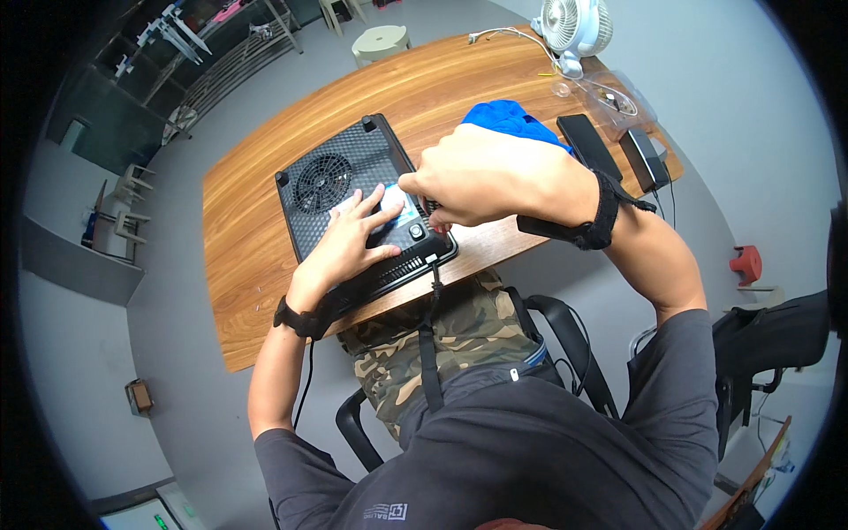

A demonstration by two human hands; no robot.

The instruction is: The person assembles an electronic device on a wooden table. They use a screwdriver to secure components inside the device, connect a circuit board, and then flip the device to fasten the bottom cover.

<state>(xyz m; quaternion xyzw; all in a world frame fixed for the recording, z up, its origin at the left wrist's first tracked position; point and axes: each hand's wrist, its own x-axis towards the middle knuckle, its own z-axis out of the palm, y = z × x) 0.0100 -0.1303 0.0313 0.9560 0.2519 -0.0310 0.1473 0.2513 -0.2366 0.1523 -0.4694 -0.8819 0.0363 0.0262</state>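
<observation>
Wooden table [256, 265] carries an upturned black appliance [353, 190]; left hand [349, 238] splayed flat on it, right hand [468, 181] (three o'clock) pinched, contents unclear.

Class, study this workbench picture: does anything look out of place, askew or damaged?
The black appliance lies upside down, vented underside and fan grille facing up, set askew and overhanging the wooden table edge. The left hand rests flat on it; the right hand works at its near corner. No damage shows.
</observation>
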